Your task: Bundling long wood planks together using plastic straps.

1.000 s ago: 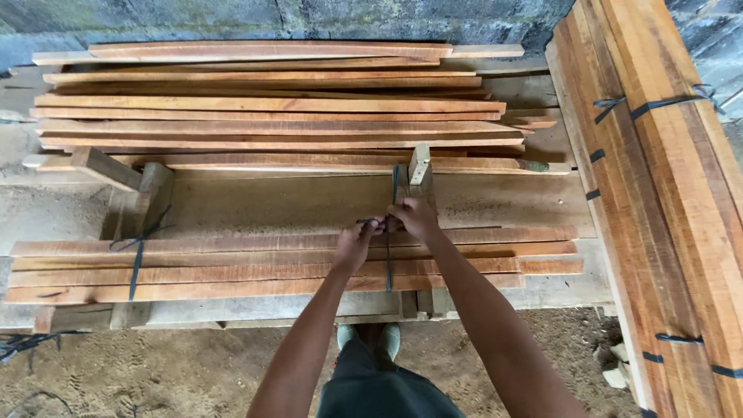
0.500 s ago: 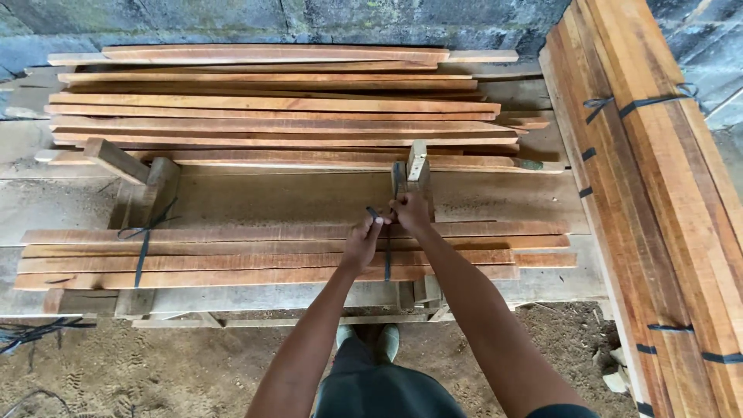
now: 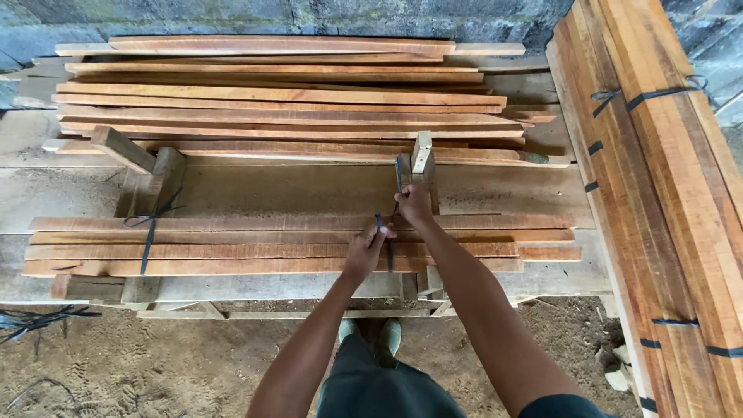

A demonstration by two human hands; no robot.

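Note:
A bundle of long reddish wooden slats (image 3: pixel 232 248) lies flat across a wooden workbench (image 3: pixel 294 190). A dark plastic strap (image 3: pixel 389 251) crosses the bundle near its right part. My left hand (image 3: pixel 368 248) pinches one end of this strap on top of the slats. My right hand (image 3: pixel 414 205) grips the other end just beyond, beside an upright wooden stop (image 3: pixel 421 159). A second dark strap (image 3: pixel 147 232) is tied around the bundle's left end.
A loose pile of slats (image 3: pixel 286 97) fills the back of the bench against a stone wall. Strapped bundles of boards (image 3: pixel 658 170) lean at the right. Spare straps (image 3: pixel 39 319) lie on the sandy floor at the left. My feet show under the bench edge.
My two hands have drawn apart along the strap: the right moved away toward the upright stop, the left stayed on the slats. The camera view shifted slightly.

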